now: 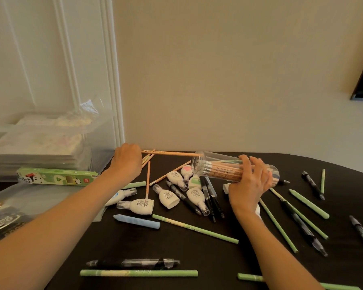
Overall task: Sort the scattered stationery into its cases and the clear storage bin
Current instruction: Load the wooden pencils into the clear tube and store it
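**Pencil held at the mouth of the tube**

Nearest the camera, a smooth green pencil [138, 273] lies flat on the dark matte table [218, 260], with a clear-barrelled black pen [132, 263] just beyond and parallel to it. Further in, a chunky pale-blue crayon [136, 221] with a blunt tip lies beside a long slim green stick [195, 229]. More green sticks and black pens are scattered to the right.

Mid-table sits a cluster of squat white bottles [169, 196], glossy plastic with clear caps, mixed with black pens.

The right hand [249, 185] has its grip wrapped round a clear plastic tube [235, 166], a ribbed cylinder held on its side above the table, mouth pointing left. Bare-wood pencils are packed inside it.

The left hand [127, 162] has its grip closed on one end of a wooden pencil [170, 153], round and unpainted. That pencil runs level to the right, its far end at the tube's mouth. A few more wooden pencils lie loose on the table under and beside this hand.

At the left, a green printed cardboard box [57, 177] rests against the bin [50, 143], a clear-walled container against the wall with flat pale packets stacked inside. A crinkled clear bag [13, 210] lies in front of it.
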`<state>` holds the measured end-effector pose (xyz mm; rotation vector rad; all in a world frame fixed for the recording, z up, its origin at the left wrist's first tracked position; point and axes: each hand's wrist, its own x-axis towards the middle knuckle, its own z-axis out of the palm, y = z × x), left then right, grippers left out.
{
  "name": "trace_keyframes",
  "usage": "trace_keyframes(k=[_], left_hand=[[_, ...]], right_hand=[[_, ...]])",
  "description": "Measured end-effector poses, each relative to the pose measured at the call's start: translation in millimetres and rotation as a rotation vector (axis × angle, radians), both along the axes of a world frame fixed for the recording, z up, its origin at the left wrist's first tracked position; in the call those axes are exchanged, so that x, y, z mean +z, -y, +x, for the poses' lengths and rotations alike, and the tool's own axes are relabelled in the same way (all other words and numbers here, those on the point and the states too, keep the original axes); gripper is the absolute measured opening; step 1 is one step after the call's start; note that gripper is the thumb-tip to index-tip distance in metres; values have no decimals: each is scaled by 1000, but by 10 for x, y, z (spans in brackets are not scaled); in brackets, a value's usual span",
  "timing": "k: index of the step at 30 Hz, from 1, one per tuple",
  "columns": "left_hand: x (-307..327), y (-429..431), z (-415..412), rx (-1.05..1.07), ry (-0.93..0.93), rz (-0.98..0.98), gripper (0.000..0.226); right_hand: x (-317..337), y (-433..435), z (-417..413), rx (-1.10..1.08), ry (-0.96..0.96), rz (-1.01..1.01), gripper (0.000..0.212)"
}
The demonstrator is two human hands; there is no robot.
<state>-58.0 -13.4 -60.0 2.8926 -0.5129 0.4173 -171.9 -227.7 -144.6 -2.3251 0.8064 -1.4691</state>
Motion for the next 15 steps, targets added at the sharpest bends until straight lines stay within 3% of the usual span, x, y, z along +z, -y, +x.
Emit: trace_keyframes(k=[5,8,12,15], left_hand=[[18,72,-116,-38,63,144,23],[54,245,-211,-173,1,34,26],[62,518,-450,-503,-421,-337,56],[50,560,-547,-635,-705,-533,80]], right_hand=[[-42,-11,33,48,-4,-119,75],[-65,-57,51,64,1,-176,81],[-84,-76,61,64,21,-148,80],[-85,-21,55,31,38,-83,77]])
